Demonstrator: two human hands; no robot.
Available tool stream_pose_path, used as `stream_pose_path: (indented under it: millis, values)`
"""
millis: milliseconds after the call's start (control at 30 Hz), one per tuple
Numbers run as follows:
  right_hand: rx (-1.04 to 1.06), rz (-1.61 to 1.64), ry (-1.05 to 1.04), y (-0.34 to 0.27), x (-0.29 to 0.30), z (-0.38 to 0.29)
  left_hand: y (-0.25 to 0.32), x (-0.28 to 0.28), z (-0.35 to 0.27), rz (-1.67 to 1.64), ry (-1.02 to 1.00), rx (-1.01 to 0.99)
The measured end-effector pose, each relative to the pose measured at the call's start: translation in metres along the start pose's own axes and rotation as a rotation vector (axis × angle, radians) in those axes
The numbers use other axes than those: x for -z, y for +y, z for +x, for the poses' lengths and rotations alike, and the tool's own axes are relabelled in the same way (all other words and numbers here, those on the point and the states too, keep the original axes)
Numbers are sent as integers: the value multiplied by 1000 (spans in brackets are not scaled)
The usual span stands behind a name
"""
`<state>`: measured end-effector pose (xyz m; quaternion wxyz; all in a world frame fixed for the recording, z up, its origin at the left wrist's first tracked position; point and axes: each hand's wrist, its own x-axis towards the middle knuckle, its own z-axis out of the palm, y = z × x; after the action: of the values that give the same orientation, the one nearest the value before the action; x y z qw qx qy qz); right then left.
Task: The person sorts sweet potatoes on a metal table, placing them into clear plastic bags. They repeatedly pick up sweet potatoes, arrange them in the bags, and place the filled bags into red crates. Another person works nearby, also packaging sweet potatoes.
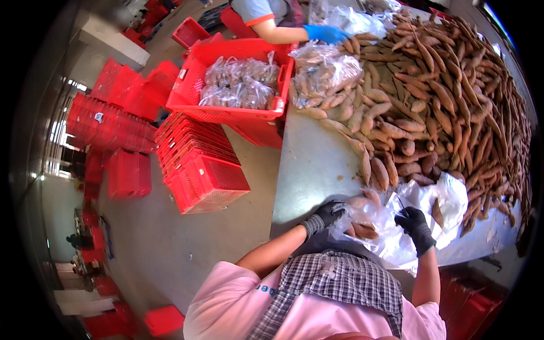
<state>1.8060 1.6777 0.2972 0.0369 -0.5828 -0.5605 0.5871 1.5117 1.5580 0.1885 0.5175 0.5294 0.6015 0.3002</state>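
My left hand (331,213), in a dark knitted glove, grips the left side of a clear plastic bag (374,214). Several sweet potatoes (364,230) are inside the bag, which lies near the front edge of the metal table (316,165). My right hand (414,226), gloved the same way, is closed at the bag's right side. From its fingers a thin dark object (401,204) sticks up, too small to identify. Crumpled clear plastic bags (452,193) lie beside and beneath this hand, with a single sweet potato (437,213) on them.
A large heap of sweet potatoes (450,93) covers the table's far and right parts. Filled bags (327,74) lie near a co-worker's blue-gloved hand (326,33). A red crate (229,110) holds knotted bags (240,83). Stacked red crates (204,170) stand on the floor at left.
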Motion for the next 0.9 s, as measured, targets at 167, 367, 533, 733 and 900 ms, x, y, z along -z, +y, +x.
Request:
stream_pose_path:
  millis: [167,367,533,733,900]
  values:
    - [417,-33,170,1,31,26,15,48,25,171,-73,-242]
    - [146,268,153,-52,19,21,56,97,67,-450,244,25]
    - [106,331,40,-47,-7,24,52,118,153,159,448,-115]
    - [71,328,-33,-45,-11,15,38,137,203,981,513,-125]
    - [28,320,58,-30,-7,11,76,147,202,1063,119,158]
